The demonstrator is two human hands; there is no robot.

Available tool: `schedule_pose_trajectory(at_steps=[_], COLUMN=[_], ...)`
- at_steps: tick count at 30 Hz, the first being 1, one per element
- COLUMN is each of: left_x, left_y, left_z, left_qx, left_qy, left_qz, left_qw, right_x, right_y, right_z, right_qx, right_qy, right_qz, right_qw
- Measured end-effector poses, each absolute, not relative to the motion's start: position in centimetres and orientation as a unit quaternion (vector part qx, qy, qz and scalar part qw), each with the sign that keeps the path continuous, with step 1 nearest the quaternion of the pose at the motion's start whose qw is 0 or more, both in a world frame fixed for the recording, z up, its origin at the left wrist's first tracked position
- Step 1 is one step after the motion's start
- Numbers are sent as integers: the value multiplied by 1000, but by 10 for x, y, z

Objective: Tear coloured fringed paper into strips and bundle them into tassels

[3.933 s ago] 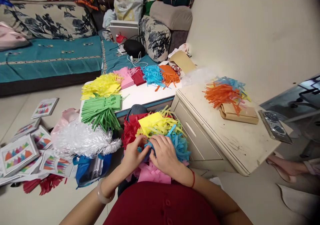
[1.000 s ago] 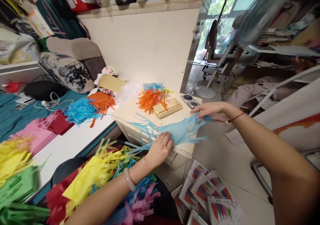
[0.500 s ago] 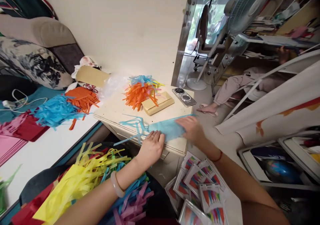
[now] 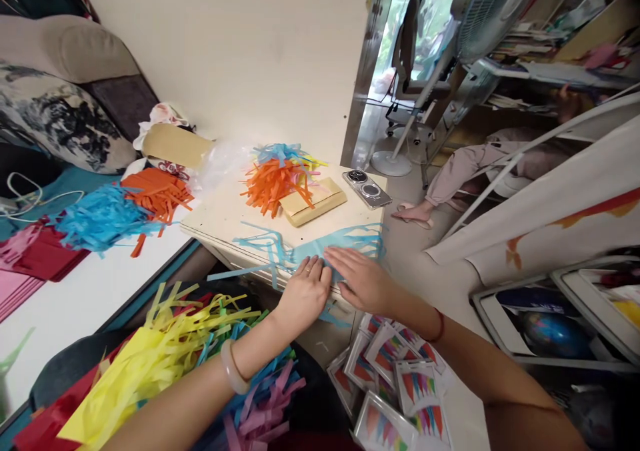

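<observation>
A light blue fringed paper strip [image 4: 305, 247] lies stretched along the near edge of a cream cabinet top [image 4: 220, 214]. My left hand [image 4: 303, 294] presses flat on the strip's middle, fingers together. My right hand [image 4: 363, 281] lies flat beside it, palm down on the same strip, fingers spread toward the right fringe. Neither hand grips anything. A pile of orange and blue fringes [image 4: 273, 174] sits farther back on the cabinet, partly over a tan envelope [image 4: 313, 201]. On my lap lies a heap of yellow, blue and pink fringed paper [image 4: 170, 354].
A phone [image 4: 367, 189] lies at the cabinet's far right corner. Printed cards [image 4: 395, 384] are scattered on the floor below my right arm. A low white table [image 4: 75, 297] at left carries blue, orange and red fringes. Another person's leg [image 4: 450, 177] and a standing fan [image 4: 480, 17] are at right.
The blue strip came off my lap and was spread across the cabinet edge. My right hand slid back along it from the far right to beside my left hand.
</observation>
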State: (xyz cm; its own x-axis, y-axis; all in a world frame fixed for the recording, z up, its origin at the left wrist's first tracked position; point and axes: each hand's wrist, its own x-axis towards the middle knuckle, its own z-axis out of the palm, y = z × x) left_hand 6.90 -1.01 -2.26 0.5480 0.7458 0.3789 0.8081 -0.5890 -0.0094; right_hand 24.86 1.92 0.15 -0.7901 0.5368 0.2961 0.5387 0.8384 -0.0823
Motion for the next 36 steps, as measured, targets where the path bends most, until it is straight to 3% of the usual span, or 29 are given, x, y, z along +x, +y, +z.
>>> schedule_pose_trajectory(at_steps=[10,17,21,27,30,36], left_x=[20,47,32,12,14,12], left_y=[-43,-24,-12,6,17,34], left_z=[1,-3,-11,8,14,17], left_qx=[-790,-883,-873,-810,-784,-782], left_qy=[-603,-452,-455,-497,-529,-579], left_qz=[2,-119,-178,-250,-240,-162], left_qw=[110,46,9,-185,-219,-163], right_x=[267,254,266,263,247,229], right_y=[33,28,42,86,103,112], right_z=[-20,-11,0,25,27,24], right_qx=[-224,-227,-238,-362,-436,-465], right_qy=[-956,-956,-959,-896,-868,-866], right_qz=[-64,-103,-20,231,222,178], right_qw=[177,152,154,112,87,43])
